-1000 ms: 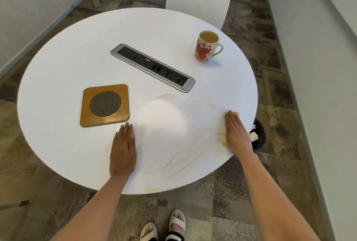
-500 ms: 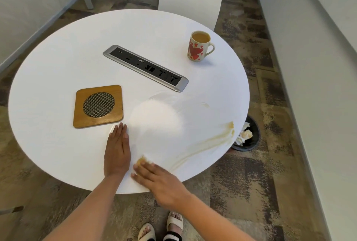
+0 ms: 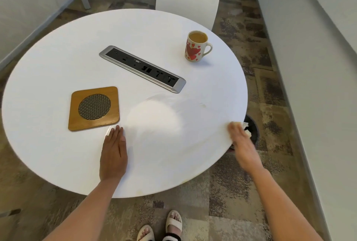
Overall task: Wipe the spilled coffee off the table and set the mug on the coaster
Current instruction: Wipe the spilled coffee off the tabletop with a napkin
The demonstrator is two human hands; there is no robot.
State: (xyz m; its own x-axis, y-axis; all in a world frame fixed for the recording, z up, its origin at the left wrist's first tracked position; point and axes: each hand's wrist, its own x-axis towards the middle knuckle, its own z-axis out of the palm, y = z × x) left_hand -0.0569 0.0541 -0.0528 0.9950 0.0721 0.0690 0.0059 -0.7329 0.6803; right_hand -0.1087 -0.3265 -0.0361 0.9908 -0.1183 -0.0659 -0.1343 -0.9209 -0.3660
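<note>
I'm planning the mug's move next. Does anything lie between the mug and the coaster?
Yes: the power socket panel lies across the straight line from the mug to the coaster. It sits low in the table, so a lifted mug would likely clear it.

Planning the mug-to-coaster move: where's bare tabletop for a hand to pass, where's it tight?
Bare: far-left table beyond socket panel and coaster; the stretch between panel and mug; the streaked middle between the hands. Tight: left hand lies right beside the coaster's near corner; right hand is at the right edge.
</note>
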